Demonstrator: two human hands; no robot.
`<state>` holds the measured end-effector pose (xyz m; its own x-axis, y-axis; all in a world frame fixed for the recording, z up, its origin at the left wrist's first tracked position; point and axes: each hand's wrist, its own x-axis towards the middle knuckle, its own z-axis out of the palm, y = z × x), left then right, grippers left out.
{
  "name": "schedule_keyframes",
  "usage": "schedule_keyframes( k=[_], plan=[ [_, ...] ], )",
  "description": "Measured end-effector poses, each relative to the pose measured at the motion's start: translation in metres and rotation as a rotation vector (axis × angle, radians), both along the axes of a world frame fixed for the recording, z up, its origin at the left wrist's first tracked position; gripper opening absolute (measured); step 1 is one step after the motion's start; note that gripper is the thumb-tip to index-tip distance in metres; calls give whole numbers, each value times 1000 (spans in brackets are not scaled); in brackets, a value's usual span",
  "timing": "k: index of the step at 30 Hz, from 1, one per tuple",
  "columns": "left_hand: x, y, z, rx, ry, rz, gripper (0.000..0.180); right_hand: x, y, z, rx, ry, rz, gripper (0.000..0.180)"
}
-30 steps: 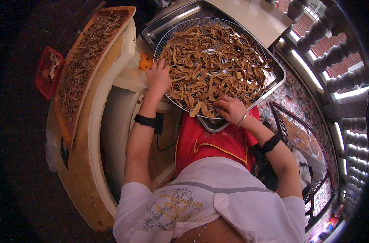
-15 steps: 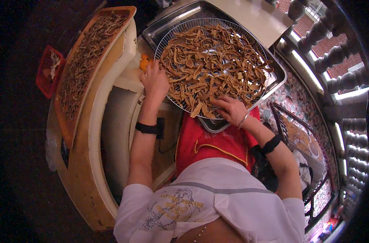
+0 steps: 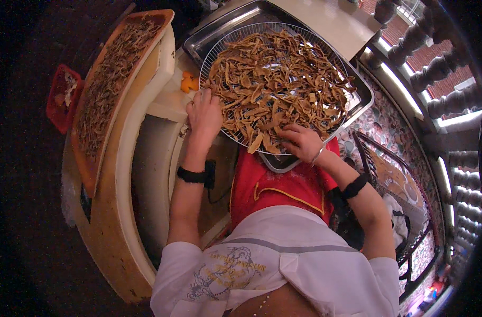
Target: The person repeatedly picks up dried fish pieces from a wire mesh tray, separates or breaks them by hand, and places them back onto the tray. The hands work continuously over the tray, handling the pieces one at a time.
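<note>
A round wire rack (image 3: 203, 68) covered with brown dried strips (image 3: 272, 79) lies on a metal tray (image 3: 198, 42) in front of me. My left hand (image 3: 204, 115) is at the rack's left rim, its fingers bent and closed over the edge. Across the near edge, my right hand (image 3: 303, 143) has its fingers curled in among the strips, closed on some of them. The exact grip of its fingertips is partly hidden by the strips. A dark band circles each forearm.
An orange tray (image 3: 90, 166) of thin dried pieces stands on the curved wooden furniture at left, beside a red basket (image 3: 64, 100). A small orange object (image 3: 188, 82) sits by the rack. On the right are a folding chair (image 3: 394, 179) and a balustrade (image 3: 447, 105).
My left hand has slid slightly nearer along the rim, its fingers drawn closer together, uncovering more of the orange object. My right hand stays at nearly the same spot.
</note>
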<state>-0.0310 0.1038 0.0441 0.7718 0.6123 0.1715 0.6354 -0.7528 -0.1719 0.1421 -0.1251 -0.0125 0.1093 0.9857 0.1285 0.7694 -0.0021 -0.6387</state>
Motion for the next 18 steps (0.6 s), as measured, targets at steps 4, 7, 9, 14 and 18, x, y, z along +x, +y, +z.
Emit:
schedule_keyframes(
  k=[4, 7, 9, 14, 18],
  plan=[
    [3, 0, -4, 9, -102, -74, 24, 2, -1, 0, 2, 154, -77, 25],
    [12, -6, -2, -156, -79, -101, 27, 3, -1, -4, 22, 202, -141, 26],
    [20, -9, -5, -240, -61, -175, 30, 2, -1, -4, 4, 186, -187, 26],
    [36, -18, -17, -202, 25, -417, 40, -4, -1, 5, -9, 204, -195, 25],
    [45, -18, -22, -240, 138, -425, 45, -2, 0, -3, -1, 76, -94, 24]
  ],
)
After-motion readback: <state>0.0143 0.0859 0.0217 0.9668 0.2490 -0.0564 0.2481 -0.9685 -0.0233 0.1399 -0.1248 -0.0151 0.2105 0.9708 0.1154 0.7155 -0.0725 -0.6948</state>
